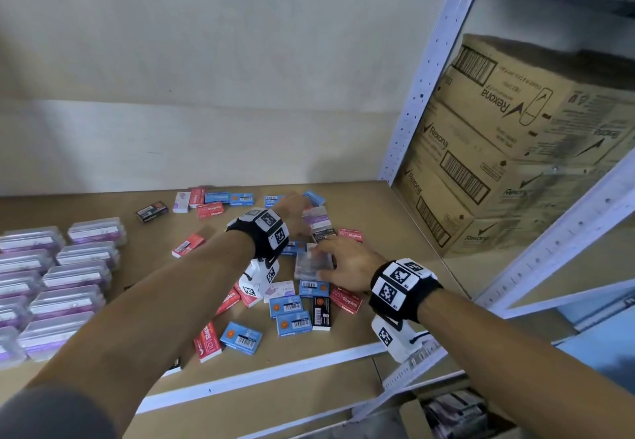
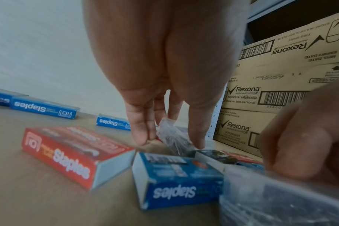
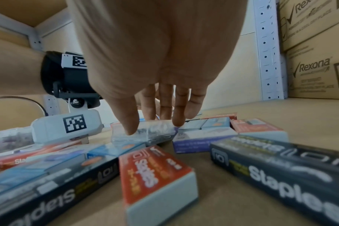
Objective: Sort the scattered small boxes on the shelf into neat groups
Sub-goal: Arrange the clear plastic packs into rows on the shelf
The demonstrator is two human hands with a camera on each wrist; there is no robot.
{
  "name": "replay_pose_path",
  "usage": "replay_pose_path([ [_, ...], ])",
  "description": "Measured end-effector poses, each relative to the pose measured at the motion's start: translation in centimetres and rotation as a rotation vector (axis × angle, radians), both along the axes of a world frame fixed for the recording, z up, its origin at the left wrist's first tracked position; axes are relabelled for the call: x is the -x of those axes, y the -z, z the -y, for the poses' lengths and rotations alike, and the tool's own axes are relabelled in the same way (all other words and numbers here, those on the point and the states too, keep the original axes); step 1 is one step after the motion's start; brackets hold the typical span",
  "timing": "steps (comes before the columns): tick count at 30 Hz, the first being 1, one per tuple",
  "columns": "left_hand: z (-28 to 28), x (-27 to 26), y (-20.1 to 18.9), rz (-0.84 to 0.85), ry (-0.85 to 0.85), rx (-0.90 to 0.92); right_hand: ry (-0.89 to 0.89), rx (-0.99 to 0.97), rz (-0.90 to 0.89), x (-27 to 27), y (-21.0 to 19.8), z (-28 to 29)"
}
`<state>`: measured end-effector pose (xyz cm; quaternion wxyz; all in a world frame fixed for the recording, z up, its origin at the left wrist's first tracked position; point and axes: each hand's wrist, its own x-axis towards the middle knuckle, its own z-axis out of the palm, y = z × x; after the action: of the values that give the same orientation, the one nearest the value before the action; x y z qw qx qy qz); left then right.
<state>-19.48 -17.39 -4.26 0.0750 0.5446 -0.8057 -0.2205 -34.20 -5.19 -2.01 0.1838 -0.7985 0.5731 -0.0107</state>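
Small staple boxes in red (image 1: 346, 299), blue (image 1: 240, 337) and black (image 1: 322, 313) lie scattered on the brown shelf board (image 1: 103, 208). My left hand (image 2: 170, 142) reaches toward the back and pinches a clear plastic box (image 2: 172, 136) between thumb and fingers, tilted up off the pile; in the head view this hand (image 1: 297, 213) partly hides that box (image 1: 318, 217). Nearer me, my right hand (image 1: 330, 260) grips another clear plastic box (image 1: 309, 263) lying on the blue boxes. The right wrist view shows that hand (image 3: 154, 127) with thumb and fingers on this box (image 3: 145, 134).
Neat rows of clear boxes with purple contents (image 1: 62, 273) fill the shelf's left side. Stacked Rexona cartons (image 1: 515, 136) stand on the right behind a perforated white post (image 1: 422, 88). The white front rail (image 1: 275, 370) edges the shelf. More staple boxes (image 1: 213, 201) lie near the back wall.
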Motion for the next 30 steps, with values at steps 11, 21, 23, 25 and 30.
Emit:
replay_pose_path([
  [11,0.0,-1.5,0.3,-0.035,-0.004,0.021,0.092,-0.149,0.079,0.3,-1.2,0.2],
  [21,0.0,-2.8,1.1,-0.016,-0.043,0.067,0.190,-0.052,0.164,0.3,-0.7,0.8],
  [23,-0.6,-2.8,0.6,-0.009,-0.033,0.072,0.220,-0.080,0.218,0.4,-0.7,0.7],
  [25,-1.1,-2.7,0.4,-0.006,-0.040,0.088,0.222,-0.107,0.236,0.6,-0.8,0.6],
  [30,-1.3,-3.1,0.7,-0.019,-0.042,0.082,0.215,-0.078,0.138,0.6,-0.5,0.8],
])
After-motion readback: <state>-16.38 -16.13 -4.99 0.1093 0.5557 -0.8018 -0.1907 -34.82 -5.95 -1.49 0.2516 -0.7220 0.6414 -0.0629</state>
